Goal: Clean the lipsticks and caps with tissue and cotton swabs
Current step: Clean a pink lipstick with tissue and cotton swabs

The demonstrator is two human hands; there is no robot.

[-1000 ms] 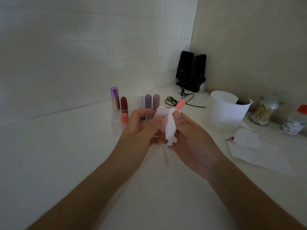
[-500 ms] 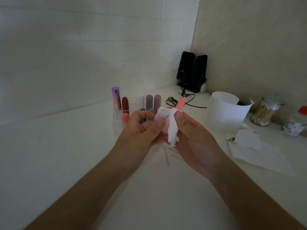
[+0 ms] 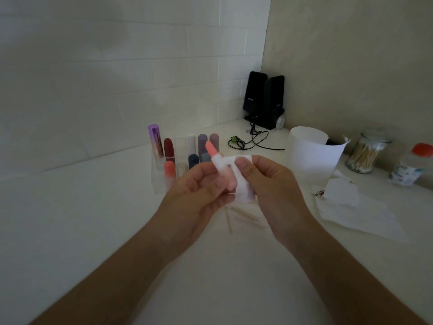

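Between the two sets of fingertips, a pink lipstick (image 3: 227, 180) is standing tilted, its coral tip pointing up and away. Gripping it low down, the left hand (image 3: 194, 193) is curling its thumb and fingers round the tube. The right hand (image 3: 276, 184) is pinching a white tissue (image 3: 244, 186) against the tube's side with its thumb, and the tissue is wrapping the collar just below the coral tip. Both hands are hovering above the white counter (image 3: 93, 231), over a few loose cotton swabs (image 3: 228, 221). Behind them a clear organiser (image 3: 158, 184) is holding other lipsticks upright. Off to the right, a white cup (image 3: 309, 151), flat tissue sheets (image 3: 356, 212), a glass jar of swabs (image 3: 365, 156) and a red-capped bottle (image 3: 410, 167) are sitting, and black speakers (image 3: 264, 99) are standing in the corner.
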